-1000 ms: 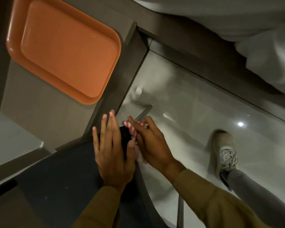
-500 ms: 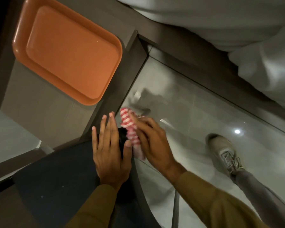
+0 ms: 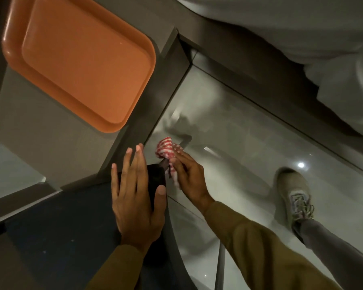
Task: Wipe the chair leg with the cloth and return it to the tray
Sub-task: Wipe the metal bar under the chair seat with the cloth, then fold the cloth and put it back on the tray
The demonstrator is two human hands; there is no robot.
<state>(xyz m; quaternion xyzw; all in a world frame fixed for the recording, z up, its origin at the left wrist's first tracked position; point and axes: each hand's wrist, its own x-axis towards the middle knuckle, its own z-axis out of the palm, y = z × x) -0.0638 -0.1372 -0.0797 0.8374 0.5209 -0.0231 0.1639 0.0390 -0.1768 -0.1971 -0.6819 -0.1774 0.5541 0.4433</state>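
A glossy pale floor [image 3: 228,126] lies below a grey table edge [image 3: 50,143]. The right hand [image 3: 189,176] pinches the striped cloth [image 3: 168,149] bunched at the chair leg [image 3: 165,164]. The empty orange tray [image 3: 13,34] lies toward eleven o'clock, nearer the left hand [image 3: 134,197], which rests flat and open on the dark chair seat [image 3: 61,227].

The scene is dim and warm-toned, with a greenish-grey cast on the glossy floor tiles [image 3: 249,143]. A small bright spot of glare [image 3: 301,164] sits on the tiles (a lamp's reflection), with softer streaks nearby. The red-striped cloth [image 3: 168,149] is slightly motion-blurred. Straight lines bow towards the edges, and the dark chair seat [image 3: 61,237] loses detail in shadow.
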